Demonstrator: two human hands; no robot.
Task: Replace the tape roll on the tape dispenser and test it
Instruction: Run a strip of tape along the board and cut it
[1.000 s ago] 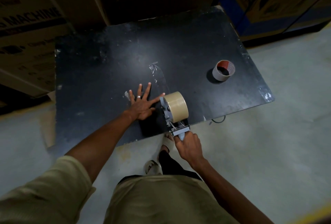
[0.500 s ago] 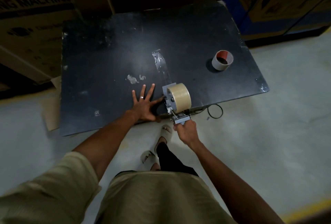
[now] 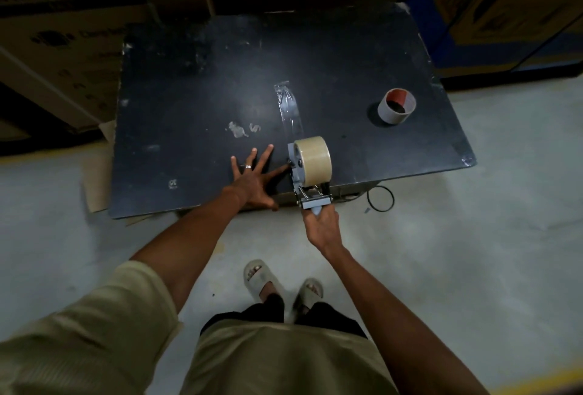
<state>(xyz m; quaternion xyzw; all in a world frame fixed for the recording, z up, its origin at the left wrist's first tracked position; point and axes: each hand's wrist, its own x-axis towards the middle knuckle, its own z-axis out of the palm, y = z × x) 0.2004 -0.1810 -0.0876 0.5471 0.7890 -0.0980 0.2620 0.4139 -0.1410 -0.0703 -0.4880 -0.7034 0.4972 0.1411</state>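
Observation:
A grey tape dispenser with a full tan tape roll on it stands at the near edge of the black table. My right hand is shut on its handle, just off the table edge. A clear strip of tape lies stuck on the table, running from the dispenser away from me. My left hand presses flat on the table with fingers spread, its index finger touching the dispenser's side. An empty cardboard tape core stands at the table's right.
Small scraps of clear tape lie left of the strip. Cardboard boxes stand behind and left of the table, more at the right back. A black ring lies on the concrete floor by the table edge. My sandalled feet are below.
The dispenser has been drawn toward me to the table's near edge, leaving a longer tape strip. My left hand slid back with it, and I stepped back.

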